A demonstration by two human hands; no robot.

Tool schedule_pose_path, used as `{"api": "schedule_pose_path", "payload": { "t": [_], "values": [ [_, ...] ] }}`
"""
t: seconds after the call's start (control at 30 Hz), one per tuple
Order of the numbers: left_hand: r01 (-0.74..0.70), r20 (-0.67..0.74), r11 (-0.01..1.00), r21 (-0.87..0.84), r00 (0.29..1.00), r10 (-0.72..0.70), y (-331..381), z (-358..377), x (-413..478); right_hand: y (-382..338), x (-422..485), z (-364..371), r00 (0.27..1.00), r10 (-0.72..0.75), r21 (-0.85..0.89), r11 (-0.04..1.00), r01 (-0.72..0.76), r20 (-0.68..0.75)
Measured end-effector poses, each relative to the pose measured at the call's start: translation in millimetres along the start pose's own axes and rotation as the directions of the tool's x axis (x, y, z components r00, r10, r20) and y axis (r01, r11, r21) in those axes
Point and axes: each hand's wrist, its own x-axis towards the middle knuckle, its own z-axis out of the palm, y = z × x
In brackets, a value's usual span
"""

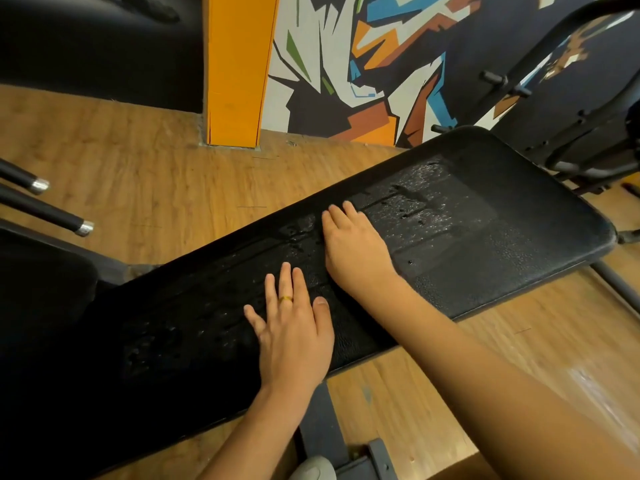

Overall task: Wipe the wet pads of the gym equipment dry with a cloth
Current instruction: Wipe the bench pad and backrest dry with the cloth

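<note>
Water beads (426, 188) and streaks glisten across the long black pad (485, 216), which runs diagonally over the wooden floor (138, 168). Left hand (294, 334), a yellow ring (286, 299) on one finger, lies flat on the pad's middle, fingers spread, grasping nothing. Right hand (353, 244) rests palm-down just beyond it, fingers straight, likewise released

The long black leather-look bench pad (467, 271) is seen grained and glistening with droplets; the wood-grain plank floor (145, 188) is matt.
</note>
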Motion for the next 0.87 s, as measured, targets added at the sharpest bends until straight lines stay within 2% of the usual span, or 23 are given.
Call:
{"api": "schedule_pose_path", "payload": {
  "t": [0.13, 0.23, 0.43, 0.63, 0.77, 0.87],
  "values": [
    [0.014, 0.012, 1.0, -0.019, 1.0, -0.014, 4, -2, 2, -9, 78, -5, 0.998, 0.029, 0.012, 0.999, -0.029, 0.061],
    [0.028, 0.01, 0.999, -0.021, 1.0, -0.028, 5, -4, 1, -11, 88, -7, 0.995, 0.023, 0.015, 1.0, -0.025, 0.095],
    [0.015, 0.009, 1.0, -0.023, 1.0, -0.015, 3, -3, 0, 6, -17, -13, 0.997, -0.076, 0.04, 0.996, 0.075, 0.01],
    [0.01, 0.015, 1.0, -0.017, 1.0, -0.01, 1, -2, 3, 24, -136, -26, 0.996, -0.073, 0.011, 0.997, 0.074, -0.059],
    [0.01, 0.006, 1.0, -0.017, 1.0, -0.01, 0, -1, 4, 27, -147, -19, 0.985, -0.125, -0.086, 0.99, 0.115, -0.123],
    [0.005, -0.004, 1.0, -0.011, 1.0, -0.005, 0, 1, 5, 24, -143, -18, 0.983, -0.145, -0.112, 0.985, 0.133, -0.111]
  ]
}}
